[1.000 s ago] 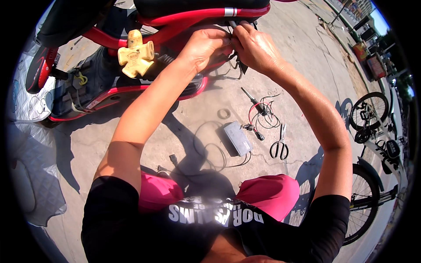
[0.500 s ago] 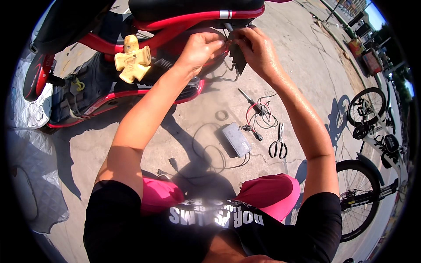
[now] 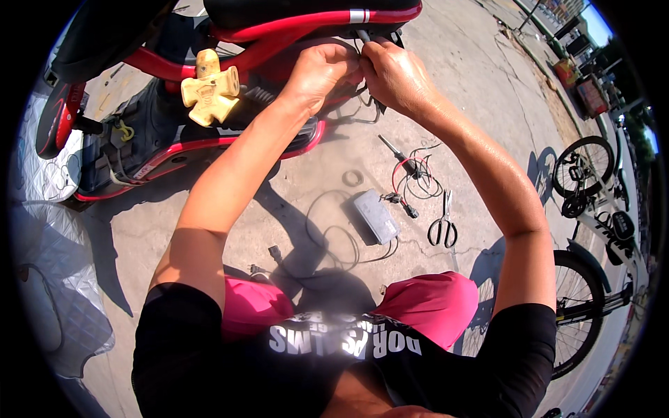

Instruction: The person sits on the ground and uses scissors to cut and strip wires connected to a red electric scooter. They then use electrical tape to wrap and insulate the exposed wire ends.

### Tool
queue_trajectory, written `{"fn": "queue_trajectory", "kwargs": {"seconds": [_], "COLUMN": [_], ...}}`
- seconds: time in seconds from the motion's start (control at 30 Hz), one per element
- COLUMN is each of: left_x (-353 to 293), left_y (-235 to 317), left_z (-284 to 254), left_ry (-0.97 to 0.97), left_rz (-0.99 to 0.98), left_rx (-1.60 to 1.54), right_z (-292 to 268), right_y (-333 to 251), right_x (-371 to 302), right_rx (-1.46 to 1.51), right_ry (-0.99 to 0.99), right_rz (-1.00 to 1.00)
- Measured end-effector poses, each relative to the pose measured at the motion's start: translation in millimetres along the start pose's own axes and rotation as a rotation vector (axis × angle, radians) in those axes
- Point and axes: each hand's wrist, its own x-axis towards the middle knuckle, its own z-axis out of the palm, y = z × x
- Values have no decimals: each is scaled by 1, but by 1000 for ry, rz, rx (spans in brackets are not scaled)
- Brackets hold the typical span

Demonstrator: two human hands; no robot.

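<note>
Both my hands meet below the tail of a red and black electric scooter (image 3: 313, 28). My left hand (image 3: 322, 73) is closed in a pinch, fingertips against those of my right hand. My right hand (image 3: 398, 78) is closed too, knuckles up. A thin wire runs down from under the tail into the pinched fingers; its end is hidden by them. Just above my right fingers a short grey cable or tube (image 3: 364, 36) sticks down. Part of a dark flap (image 3: 380, 106) shows below my right hand.
On the concrete lie a grey charger box (image 3: 376, 217) with black leads, a pen-like tool (image 3: 391, 145) beside coiled red and black wires (image 3: 418, 177), scissors (image 3: 443, 226) and a ring (image 3: 353, 177). A yellow cross-shaped part (image 3: 210, 89) sits on the scooter. A bicycle (image 3: 592, 209) is at right.
My right hand has turned over and shifted slightly left, against my left fingers, its elbow swinging outward. The dark flap that hung below it is now mostly covered.
</note>
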Motion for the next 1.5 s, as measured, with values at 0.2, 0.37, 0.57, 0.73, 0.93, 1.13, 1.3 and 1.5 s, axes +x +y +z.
{"fn": "queue_trajectory", "kwargs": {"seconds": [0.2,0.37,0.57,0.73,0.93,1.13,1.3,1.5], "left_x": [3,0,2,-1,0,-3,-3,-4], "left_y": [-5,-2,-1,3,-4,-13,-5,0], "left_z": [6,-2,4,3,7,14,13,10], "left_ry": [47,-26,-76,-92,-31,58,-42,-46], "left_rz": [22,-58,-90,-127,-44,42,-82,-145], "left_rx": [114,-87,-185,-171,-148,-61,-184,-243], "right_z": [8,-7,-16,-28,-8,-27,-25,-45], "right_y": [43,17,21,22,11,9,21,19], "right_x": [10,-5,-5,4,5,5,0,6], "right_rx": [1492,738,-94,-236,-54,721,260,-156], "right_ry": [-412,-75,17,10,-61,-345,-29,-188], "right_rz": [962,401,-299,-528,-175,477,-1,-427]}}
